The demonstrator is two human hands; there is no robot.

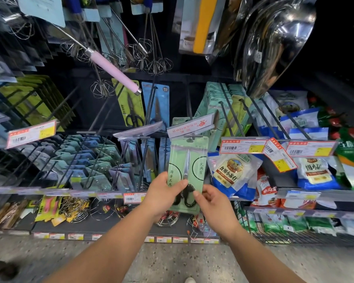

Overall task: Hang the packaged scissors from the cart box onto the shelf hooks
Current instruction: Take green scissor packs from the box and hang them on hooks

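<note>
At shelf hook point(193, 137): both hands point(165, 193) gripping scissors pack point(187, 160).

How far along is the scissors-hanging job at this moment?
Mid-hang. Both hands hold one pale green carded pack of black-handled scissors: the left hand grips its left edge, the right hand pinches the lower right. Its hang hole sits at the tip of the black shelf hook, under a flipped-up price tag. Whether it is fully seated is unclear. The cart box is out of view, so remaining stock cannot be judged.
</note>
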